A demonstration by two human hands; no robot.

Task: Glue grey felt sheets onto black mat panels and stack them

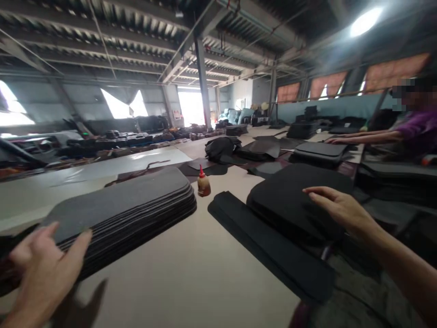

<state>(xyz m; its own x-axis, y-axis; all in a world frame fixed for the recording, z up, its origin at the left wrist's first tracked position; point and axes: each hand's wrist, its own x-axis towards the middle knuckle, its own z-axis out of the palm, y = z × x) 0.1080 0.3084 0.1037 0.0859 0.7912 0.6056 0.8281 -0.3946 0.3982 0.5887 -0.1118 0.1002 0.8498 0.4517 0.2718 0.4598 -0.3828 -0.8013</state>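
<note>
My left hand [48,269] is at the near left, thumb and fingers apart, by the near end of a thick stack of dark grey sheets [119,200] with rounded corners. Whether it touches the stack I cannot tell. Above a pile of black sheets [293,196] on the right, my right hand [334,207] hovers with its fingers stretched out and nothing in it. Between the two piles stands a small glue bottle [204,184] with a red pointed tip and brownish contents. A long narrow stack of black strips [269,246] lies beside the right pile.
The pale tabletop [191,273] spreads between the stacks. Farther back lie more dark sheets [259,148] and a black bundle [221,148]. At the right, a co-worker in a purple top [419,125] reaches over another grey stack [321,150].
</note>
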